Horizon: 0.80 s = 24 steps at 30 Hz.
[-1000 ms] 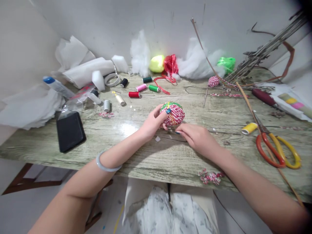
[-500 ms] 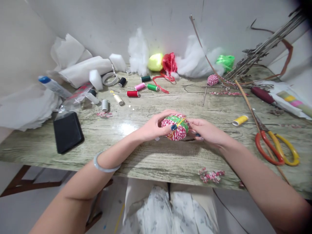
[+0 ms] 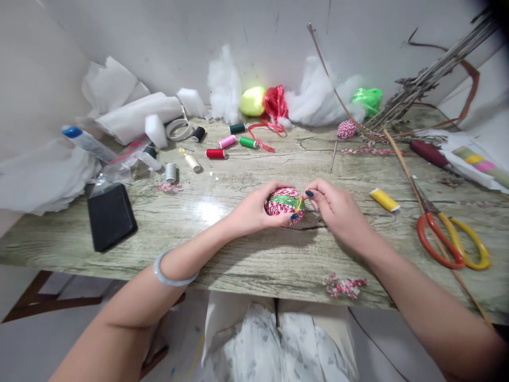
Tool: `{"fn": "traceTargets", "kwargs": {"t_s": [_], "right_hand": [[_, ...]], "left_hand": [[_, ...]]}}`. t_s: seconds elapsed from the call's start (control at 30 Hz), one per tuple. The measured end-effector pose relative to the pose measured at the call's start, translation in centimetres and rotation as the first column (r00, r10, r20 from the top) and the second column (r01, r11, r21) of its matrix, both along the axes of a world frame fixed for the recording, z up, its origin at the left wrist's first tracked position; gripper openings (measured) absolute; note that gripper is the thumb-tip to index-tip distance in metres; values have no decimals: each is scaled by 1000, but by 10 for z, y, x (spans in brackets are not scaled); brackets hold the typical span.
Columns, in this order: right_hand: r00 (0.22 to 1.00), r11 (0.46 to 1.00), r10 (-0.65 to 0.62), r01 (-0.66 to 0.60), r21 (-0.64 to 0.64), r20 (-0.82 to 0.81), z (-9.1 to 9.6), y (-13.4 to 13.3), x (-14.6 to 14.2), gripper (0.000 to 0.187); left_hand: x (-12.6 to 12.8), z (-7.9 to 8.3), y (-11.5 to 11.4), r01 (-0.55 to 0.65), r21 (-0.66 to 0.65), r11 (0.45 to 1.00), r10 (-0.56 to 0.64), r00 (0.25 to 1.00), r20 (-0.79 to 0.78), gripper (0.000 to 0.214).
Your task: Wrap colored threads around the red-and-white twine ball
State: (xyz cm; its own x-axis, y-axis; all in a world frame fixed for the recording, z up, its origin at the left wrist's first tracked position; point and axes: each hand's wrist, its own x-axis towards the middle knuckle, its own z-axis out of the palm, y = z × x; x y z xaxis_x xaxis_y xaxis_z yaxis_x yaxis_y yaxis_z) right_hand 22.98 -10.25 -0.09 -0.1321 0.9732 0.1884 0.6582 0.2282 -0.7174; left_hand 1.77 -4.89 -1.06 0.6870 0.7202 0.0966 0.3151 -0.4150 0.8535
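A ball of red-and-white twine (image 3: 283,203) with a green band round it rests in my left hand (image 3: 256,209), whose fingers and thumb wrap it from the left. Yellow thread (image 3: 299,203) crosses the right end of the ball. Just right of the ball, my right hand (image 3: 334,207) is closed in a pinch at the yellow thread; the strand between its fingertips is too fine to make out clearly. The yellow thread spool (image 3: 384,200) lies on the table to the right of that hand.
Scissors (image 3: 441,241) and a long twig (image 3: 401,159) lie at the right. Thread spools (image 3: 216,153), red raffia (image 3: 275,102) and white stuffing (image 3: 316,98) sit toward the wall. A black phone-like slab (image 3: 112,216) is at left, small pink flowers (image 3: 344,285) near the front edge.
My right hand has shifted its fingers up along the ball's right end into a pinch. The left thumb has slid right, and the yellow spool has rolled and turned a little.
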Motion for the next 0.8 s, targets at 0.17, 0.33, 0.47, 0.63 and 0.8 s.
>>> {"fn": "traceTargets", "kwargs": {"t_s": [0.17,0.33,0.47,0.63,0.8], "right_hand": [[999,997,-9,5,81,41,0,-3,-3,19],[989,975,97,-117,191,109,-1,-8,-9,18],[970,936,130,-189,299,204,-7,-9,-11,18],[936,873,193,-301,384,296,-12,-10,-12,18],[896,871,238,-368,326,375,-17,-10,-14,16]], "left_hand": [[2,-2,0,-74,-1,997,74,997,9,55],[3,-7,2,-134,-53,990,138,988,69,56],[5,-9,4,-96,-210,973,133,976,173,55],[7,-10,5,-138,-368,920,234,945,230,57],[9,-10,4,-208,-485,850,364,896,255,58]]}}
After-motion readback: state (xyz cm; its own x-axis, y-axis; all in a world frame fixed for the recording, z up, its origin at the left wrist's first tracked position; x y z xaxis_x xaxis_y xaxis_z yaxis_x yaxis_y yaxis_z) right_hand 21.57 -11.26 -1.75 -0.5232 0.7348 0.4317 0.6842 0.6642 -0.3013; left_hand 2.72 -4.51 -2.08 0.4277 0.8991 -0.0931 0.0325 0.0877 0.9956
